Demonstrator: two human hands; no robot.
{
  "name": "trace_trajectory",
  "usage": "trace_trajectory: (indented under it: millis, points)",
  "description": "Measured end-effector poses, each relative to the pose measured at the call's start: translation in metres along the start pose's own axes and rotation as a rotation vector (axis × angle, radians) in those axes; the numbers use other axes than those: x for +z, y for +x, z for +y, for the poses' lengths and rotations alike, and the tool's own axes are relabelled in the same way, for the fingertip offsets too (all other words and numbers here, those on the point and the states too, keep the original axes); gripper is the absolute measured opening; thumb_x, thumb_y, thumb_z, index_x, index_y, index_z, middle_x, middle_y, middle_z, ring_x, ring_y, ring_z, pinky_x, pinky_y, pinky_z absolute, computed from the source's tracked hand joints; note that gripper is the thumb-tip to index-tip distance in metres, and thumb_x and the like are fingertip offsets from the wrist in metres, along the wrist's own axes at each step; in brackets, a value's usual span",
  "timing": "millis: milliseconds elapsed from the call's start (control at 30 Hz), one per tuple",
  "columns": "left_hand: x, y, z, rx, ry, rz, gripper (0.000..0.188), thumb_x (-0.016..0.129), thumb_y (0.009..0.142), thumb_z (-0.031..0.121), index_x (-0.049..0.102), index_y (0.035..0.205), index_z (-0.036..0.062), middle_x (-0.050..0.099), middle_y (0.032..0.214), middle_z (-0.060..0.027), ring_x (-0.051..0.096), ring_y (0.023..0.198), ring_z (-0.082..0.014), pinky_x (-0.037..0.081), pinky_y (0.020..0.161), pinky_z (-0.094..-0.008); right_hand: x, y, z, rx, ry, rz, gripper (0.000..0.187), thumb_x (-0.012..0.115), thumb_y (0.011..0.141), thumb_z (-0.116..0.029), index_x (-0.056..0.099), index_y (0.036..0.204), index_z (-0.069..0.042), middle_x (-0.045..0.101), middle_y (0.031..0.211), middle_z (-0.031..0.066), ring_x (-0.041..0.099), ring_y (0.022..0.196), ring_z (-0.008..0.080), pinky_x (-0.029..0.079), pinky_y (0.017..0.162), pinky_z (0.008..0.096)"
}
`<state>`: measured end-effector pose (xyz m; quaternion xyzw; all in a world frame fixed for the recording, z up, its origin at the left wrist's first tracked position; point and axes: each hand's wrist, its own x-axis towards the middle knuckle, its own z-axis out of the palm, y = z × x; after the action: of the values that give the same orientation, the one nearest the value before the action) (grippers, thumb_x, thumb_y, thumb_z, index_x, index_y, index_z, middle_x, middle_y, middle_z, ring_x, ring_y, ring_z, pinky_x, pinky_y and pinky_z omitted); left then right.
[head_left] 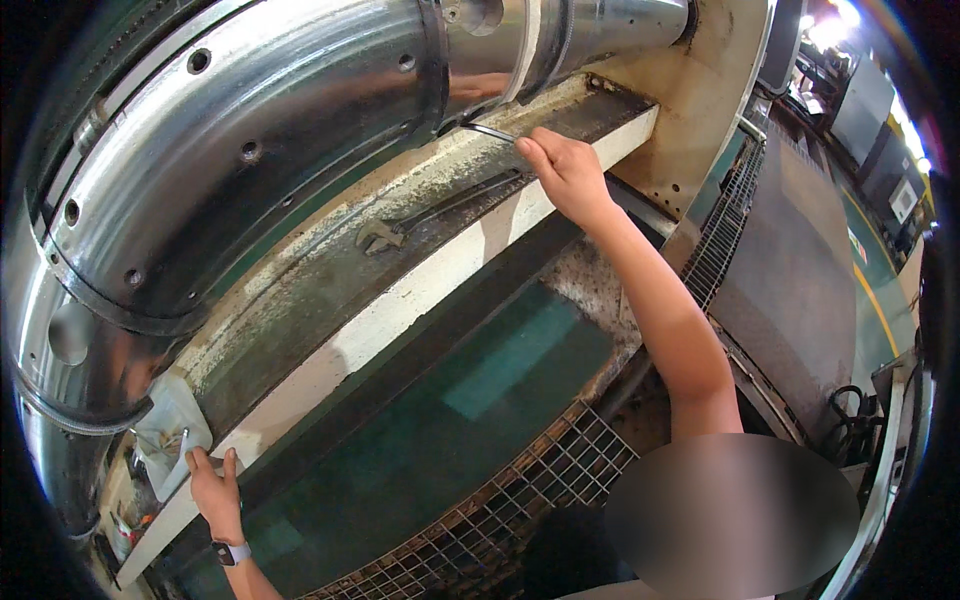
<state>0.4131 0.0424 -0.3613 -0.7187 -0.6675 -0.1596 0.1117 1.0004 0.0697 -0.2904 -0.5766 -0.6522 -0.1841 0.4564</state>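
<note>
My right hand (568, 175) is closed around a thin metal hex key (492, 132). Its far end meets the underside of a large shiny metal cylinder (300, 130), beside a dark band. An adjustable wrench (430, 215) lies below on the grimy ledge of a pale beam (400, 300). At the lower left, my left hand (215, 495), with a watch on the wrist, is by the beam's edge, fingers and thumb bent. What they hold is hard to make out; a thin metal piece (185, 441) shows at the fingertips, against a clear plastic bag (180, 420).
A worn, pale metal end plate (690, 120) stands at the far right of the cylinder. Wire grating (540, 480) runs below the beam, above a green floor (430, 430). Small colourful items (125, 535) sit at the lower left. A metal plate (790, 270) lies at right.
</note>
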Motion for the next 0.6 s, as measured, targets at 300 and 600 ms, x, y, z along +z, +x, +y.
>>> trace_trajectory:
  millis: [300,600]
  points:
    - [0.001,-0.001,0.002,-0.039,-0.062,0.003,0.039,0.063,0.083,0.027,0.044,0.099,-0.0031,0.049,0.099,-0.0233,0.052,0.084,-0.0444,0.042,0.068,-0.0471,-0.009,0.021,0.005,-0.071,-0.146,-0.077,0.038,0.043,0.093,-0.038,0.050,0.074,-0.006,0.055,0.068,0.0145,0.055,0.067,0.0372,0.043,0.058,0.0458]
    - [-0.001,0.001,0.001,-0.030,-0.070,-0.019,0.036,0.065,0.082,0.025,0.045,0.094,-0.0029,0.049,0.095,-0.0212,0.052,0.082,-0.0425,0.041,0.065,-0.0464,-0.001,0.011,-0.009,0.105,-0.102,-0.138,0.038,0.041,0.094,-0.039,0.050,0.081,-0.005,0.057,0.079,0.0162,0.056,0.080,0.0371,0.045,0.067,0.0464]
